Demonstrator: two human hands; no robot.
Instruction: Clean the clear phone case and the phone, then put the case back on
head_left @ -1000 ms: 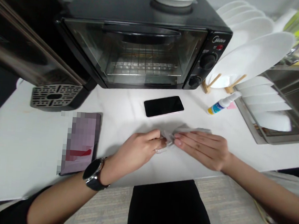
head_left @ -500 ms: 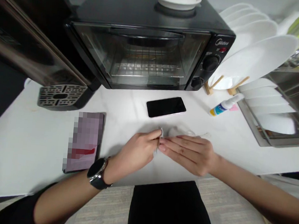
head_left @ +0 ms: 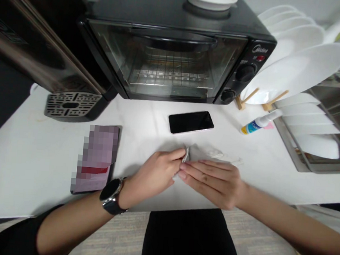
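Note:
My left hand (head_left: 162,170), with a dark watch (head_left: 111,193) on its wrist, is closed in a pinch on a thin white crumpled sheet (head_left: 197,152). Whether the sheet is tissue or plastic I cannot tell. Part of it pokes up between the two hands, and more trails out behind my right hand (head_left: 212,182). The fingers of that hand are pressed together, their tips against the sheet beside my left fingers; its thumb is hidden. Just beyond the hands a phone (head_left: 191,122) lies flat on the white counter (head_left: 146,125).
A black toaster oven (head_left: 175,65) stands behind, a white cup on a saucer (head_left: 209,1) on top. At left are a machine with a drip tray (head_left: 71,106) and a blurred-screen tablet (head_left: 98,157). A small bottle (head_left: 255,124), racked plates (head_left: 298,71) and a sink (head_left: 308,164) are at right.
The whole view has shifted slightly. Both hands stay together in nearly the same pose, and a little more of the white sheet shows between and behind them.

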